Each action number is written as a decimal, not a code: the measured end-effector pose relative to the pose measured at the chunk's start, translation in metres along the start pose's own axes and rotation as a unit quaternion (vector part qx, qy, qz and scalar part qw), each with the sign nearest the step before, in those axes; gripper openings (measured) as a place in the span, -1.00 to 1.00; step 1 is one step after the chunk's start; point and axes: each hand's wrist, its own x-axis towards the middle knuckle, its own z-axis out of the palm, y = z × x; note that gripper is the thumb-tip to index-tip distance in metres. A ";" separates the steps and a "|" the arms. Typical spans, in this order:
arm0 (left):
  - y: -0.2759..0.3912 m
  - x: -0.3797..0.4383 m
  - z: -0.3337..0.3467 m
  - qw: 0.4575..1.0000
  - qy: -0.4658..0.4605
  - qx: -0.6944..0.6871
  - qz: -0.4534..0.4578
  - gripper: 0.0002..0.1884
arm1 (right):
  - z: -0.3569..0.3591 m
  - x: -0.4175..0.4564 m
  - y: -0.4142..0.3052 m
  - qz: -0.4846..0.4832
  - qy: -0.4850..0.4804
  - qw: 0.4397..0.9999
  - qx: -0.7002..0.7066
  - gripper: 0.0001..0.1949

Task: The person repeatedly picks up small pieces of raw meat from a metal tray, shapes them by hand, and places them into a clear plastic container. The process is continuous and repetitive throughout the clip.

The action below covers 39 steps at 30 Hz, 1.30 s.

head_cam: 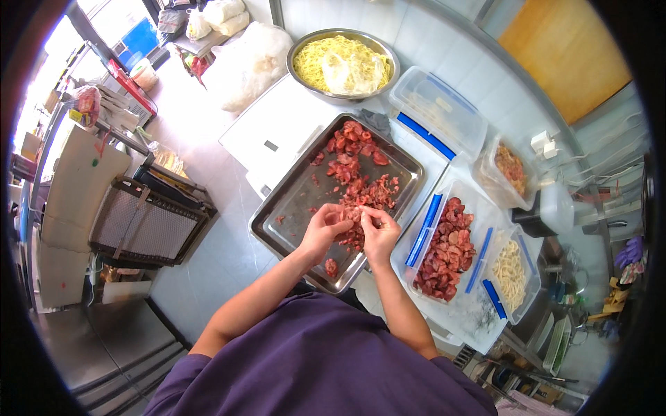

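Over the near part of a metal baking tray (296, 208), my left hand (327, 226) pinches a small piece of reddish meat (354, 213). My right hand (379, 229) meets it from the other side, thumb and forefinger on the same piece. Beneath and beyond my fingers lies a heap of shredded meat (372, 192). Larger dark-red meat slices (354, 140) are bunched at the tray's far end. One single piece of meat (331, 268) rests alone near the close corner. My fingers partly hide the piece they hold.
Right of the tray stands a clear plastic box of meat slices (447, 249), beside a smaller box of pale noodles (509, 275). A steel bowl of yellow noodles (343, 39) sits behind, near a lidded clear box (439, 112). Another tub (507, 166) holds shredded food.
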 end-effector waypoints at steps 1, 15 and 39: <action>0.002 -0.001 0.000 0.999 -0.018 0.041 0.030 -0.62 | -0.002 0.003 -0.004 -0.013 -0.016 1.000 -0.009 -0.86; 0.000 0.002 -0.009 0.947 0.001 0.276 0.161 -0.57 | -0.004 0.009 -0.027 -0.046 -0.093 0.988 -0.118 -0.83; 0.016 -0.013 -0.030 0.919 -0.201 -0.325 -0.102 -0.50 | -0.026 0.036 -0.041 -0.092 0.142 0.983 0.067 -0.84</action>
